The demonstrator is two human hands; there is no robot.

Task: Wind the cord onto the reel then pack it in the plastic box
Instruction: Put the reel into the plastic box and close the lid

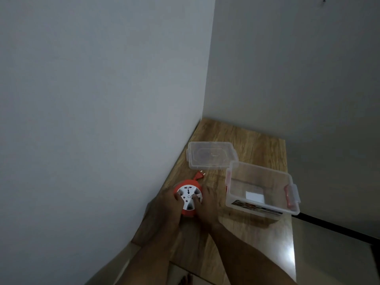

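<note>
A round red reel [188, 199] with a white socket face lies flat on the wooden table [246, 138], near the wall on the left. My left hand [166, 206] grips its left side. My right hand [206, 204] holds its right side, fingertips on the white face. A short end of red cord with its plug [199, 175] sticks out behind the reel. The clear plastic box [261, 190] stands open to the right of the reel, with red clips on its sides.
The clear lid [211, 154] lies flat behind the reel and box. White walls close in the table on the left and at the back. The table's right edge runs just past the box.
</note>
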